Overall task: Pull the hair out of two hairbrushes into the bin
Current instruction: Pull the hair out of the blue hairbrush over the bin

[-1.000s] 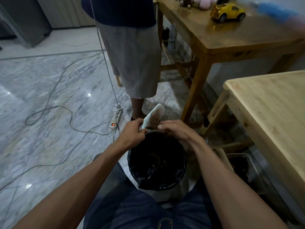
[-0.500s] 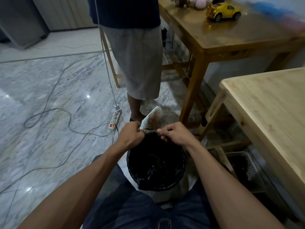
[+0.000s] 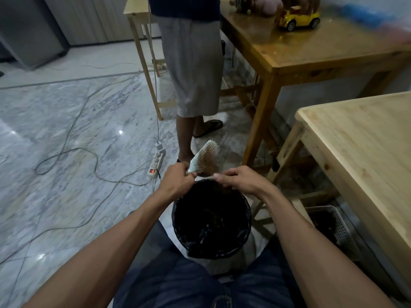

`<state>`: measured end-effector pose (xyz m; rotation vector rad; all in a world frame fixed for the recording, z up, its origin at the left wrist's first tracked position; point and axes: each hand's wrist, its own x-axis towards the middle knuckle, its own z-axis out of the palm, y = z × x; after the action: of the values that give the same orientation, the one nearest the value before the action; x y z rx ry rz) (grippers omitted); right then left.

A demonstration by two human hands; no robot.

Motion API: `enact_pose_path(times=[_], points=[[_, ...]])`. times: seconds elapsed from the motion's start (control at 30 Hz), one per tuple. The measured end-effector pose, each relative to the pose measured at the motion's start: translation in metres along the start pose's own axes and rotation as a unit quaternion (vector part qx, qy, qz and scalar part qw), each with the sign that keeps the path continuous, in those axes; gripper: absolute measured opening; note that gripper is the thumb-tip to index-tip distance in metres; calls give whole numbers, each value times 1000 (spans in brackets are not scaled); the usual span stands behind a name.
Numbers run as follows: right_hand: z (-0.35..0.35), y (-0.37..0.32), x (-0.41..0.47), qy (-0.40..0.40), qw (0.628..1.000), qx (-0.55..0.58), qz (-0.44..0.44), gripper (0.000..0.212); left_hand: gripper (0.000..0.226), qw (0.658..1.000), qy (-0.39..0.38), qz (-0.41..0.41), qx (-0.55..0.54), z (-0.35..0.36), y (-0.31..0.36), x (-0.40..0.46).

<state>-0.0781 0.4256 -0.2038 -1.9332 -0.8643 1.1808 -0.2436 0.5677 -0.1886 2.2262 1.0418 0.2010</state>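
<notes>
**Layout: bin, brush and surroundings**

Bin (image 3: 212, 221): on the floor (image 3: 66, 130), between the seated person's knees. Hairbrush (image 3: 203, 157): above the bin's far rim, between left hand (image 3: 178, 181) and right hand (image 3: 239, 180). Power strip (image 3: 156, 162): on the floor, left of the brush. Standing person (image 3: 191, 63): behind the bin. Far worktop (image 3: 311, 45): right rear, carrying a toy car (image 3: 298, 17). Near worktop (image 3: 367, 147): right. Basket (image 3: 331, 227): on the floor beneath it, right of the bin.

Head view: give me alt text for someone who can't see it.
Seen from above, the left hand grips a white hairbrush over a black-lined bin while the right hand pinches a brown hair clump at its bristles. Another person stands beyond, beside wooden tables; cables cross the marble floor.
</notes>
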Motion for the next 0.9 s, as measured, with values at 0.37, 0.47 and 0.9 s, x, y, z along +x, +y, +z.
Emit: enact_pose_path(times=[0.37, 0.47, 0.9], points=[[19, -7, 4, 7, 999, 36, -18, 21, 42, 996, -4, -44, -73, -2, -9, 0], [12, -12, -1, -22, 1000, 2, -12, 24, 36, 993, -6, -68, -93, 0, -18, 0], [6, -19, -1, -1, 1000, 22, 18, 53, 45, 1000, 2, 0, -7, 0, -8, -2]])
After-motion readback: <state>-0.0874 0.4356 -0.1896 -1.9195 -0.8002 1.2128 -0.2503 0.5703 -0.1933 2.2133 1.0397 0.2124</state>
